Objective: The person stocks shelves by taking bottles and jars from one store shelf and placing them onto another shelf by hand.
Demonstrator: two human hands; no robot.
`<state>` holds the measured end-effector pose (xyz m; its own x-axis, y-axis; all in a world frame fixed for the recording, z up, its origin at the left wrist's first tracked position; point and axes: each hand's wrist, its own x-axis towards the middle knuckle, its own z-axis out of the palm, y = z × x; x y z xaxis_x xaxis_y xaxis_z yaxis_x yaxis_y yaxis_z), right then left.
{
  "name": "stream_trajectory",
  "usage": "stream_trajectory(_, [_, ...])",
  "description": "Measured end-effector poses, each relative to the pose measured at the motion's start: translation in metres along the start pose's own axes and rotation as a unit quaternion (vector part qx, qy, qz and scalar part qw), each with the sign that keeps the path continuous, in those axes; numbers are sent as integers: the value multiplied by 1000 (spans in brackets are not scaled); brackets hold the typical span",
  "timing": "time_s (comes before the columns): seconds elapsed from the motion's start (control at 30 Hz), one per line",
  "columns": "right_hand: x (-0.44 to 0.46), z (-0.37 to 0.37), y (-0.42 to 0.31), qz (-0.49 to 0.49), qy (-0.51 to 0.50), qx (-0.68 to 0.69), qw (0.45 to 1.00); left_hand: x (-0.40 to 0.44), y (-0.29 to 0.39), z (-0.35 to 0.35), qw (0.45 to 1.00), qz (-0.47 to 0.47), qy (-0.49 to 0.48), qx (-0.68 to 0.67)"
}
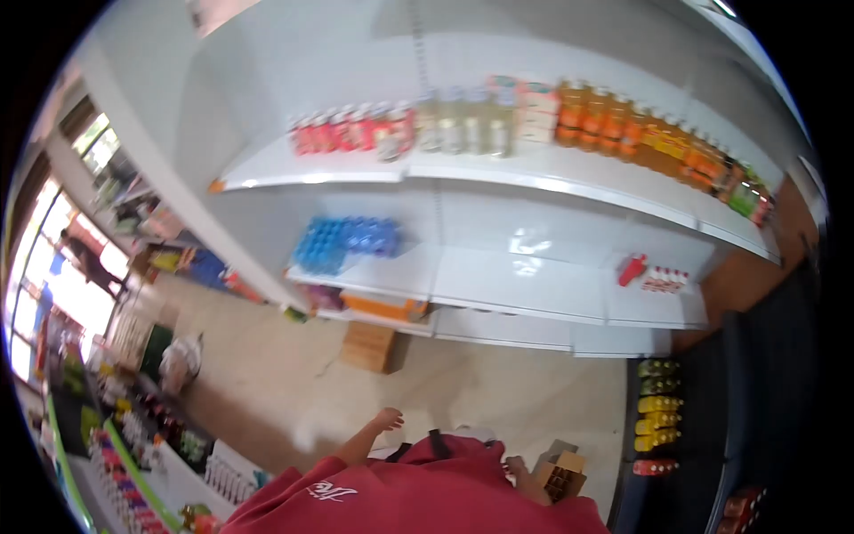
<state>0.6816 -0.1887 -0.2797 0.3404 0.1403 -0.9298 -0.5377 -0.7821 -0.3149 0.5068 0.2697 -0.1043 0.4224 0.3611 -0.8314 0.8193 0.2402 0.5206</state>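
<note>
My left hand (388, 419) hangs in front of my body above the tiled floor. Its fingers are loosely bent and apart, with nothing in them. My right hand (516, 469) is low at my right side, close to my red shirt. Small and partly blurred, its fingers look loose, and no object shows in them. An open cardboard box (564, 473) with dividers inside stands on the floor just beyond my right forearm. Neither hand touches the white shelf unit (520, 285) facing me.
The upper shelf carries red-labelled bottles (347, 131), clear bottles (463, 125) and orange drink bottles (605, 120). Blue bottle packs (342, 240) sit lower left. A closed carton (368, 346) stands on the floor. Dark shelving (703, 409) borders my right; stocked shelves line my left. A person (87, 260) stands far left.
</note>
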Motion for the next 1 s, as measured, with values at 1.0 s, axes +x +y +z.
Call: stream_trajectory(1.0, [-363, -212, -760, -750, 57, 220, 621, -105, 673, 26, 719, 652, 5, -240])
